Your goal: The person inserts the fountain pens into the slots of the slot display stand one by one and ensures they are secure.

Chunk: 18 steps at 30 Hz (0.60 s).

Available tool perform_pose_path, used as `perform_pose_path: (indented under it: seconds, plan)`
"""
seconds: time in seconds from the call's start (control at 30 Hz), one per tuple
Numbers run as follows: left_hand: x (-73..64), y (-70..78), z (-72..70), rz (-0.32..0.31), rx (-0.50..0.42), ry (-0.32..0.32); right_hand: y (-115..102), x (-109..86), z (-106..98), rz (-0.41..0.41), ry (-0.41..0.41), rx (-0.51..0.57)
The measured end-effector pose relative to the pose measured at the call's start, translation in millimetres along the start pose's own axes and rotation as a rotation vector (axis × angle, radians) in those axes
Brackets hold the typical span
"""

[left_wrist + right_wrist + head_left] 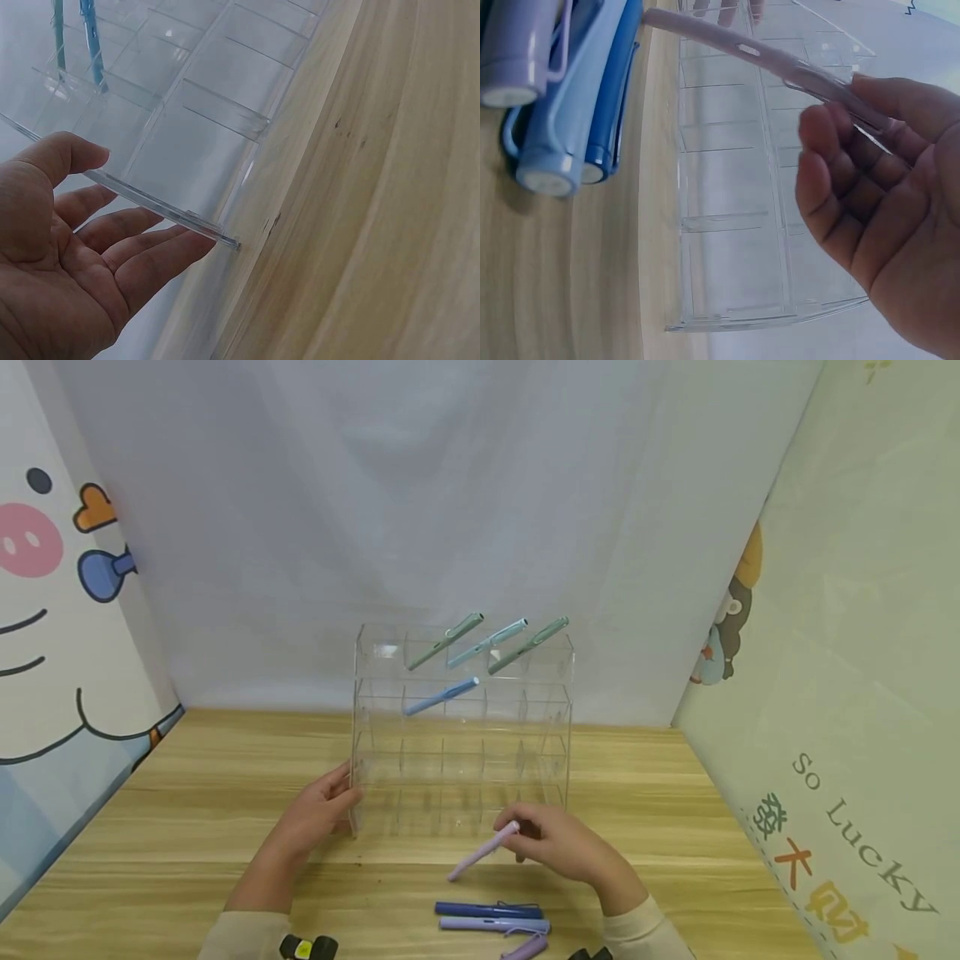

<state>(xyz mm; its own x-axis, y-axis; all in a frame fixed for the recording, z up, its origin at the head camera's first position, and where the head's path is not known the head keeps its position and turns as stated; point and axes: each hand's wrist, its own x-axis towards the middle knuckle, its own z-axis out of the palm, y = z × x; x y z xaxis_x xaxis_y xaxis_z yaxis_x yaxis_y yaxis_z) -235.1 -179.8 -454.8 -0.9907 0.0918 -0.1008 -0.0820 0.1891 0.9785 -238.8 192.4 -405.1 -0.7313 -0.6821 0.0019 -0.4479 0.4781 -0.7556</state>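
Observation:
A clear compartmented rack [462, 752] stands upright on the table. My left hand [315, 814] holds its left side panel, thumb in front and fingers behind [97, 240]. Below the rack's lower right part, my right hand [558, 843] pinches a light purple pen [480, 853] near one end, thumb against fingers; the pen slants down to the left, in front of the rack. In the top row rest a green pen [446, 642], a light blue pen [487, 643] and a darker green pen [528, 645]. One row lower lies a blue pen [442, 696].
Near the front edge of the wooden table [187, 810] lie a dark blue pen [480, 910], a lavender pen [480, 924] and a purple pen [527, 947]. Behind the rack hangs a pale curtain [465, 510]; printed panels flank the table on both sides.

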Motion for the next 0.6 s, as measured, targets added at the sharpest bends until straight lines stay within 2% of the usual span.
perform_pose_path:
  seconds: [0.4,0.6]
  plan:
    - [0.5,-0.7,0.5,-0.01,0.01,0.004,-7,-6.6,-12,-0.117,0.137,0.265]
    - [0.4,0.5,-0.1,-0.017,0.009,0.003,-8,-8.8,-23,-0.18,0.244,0.287]
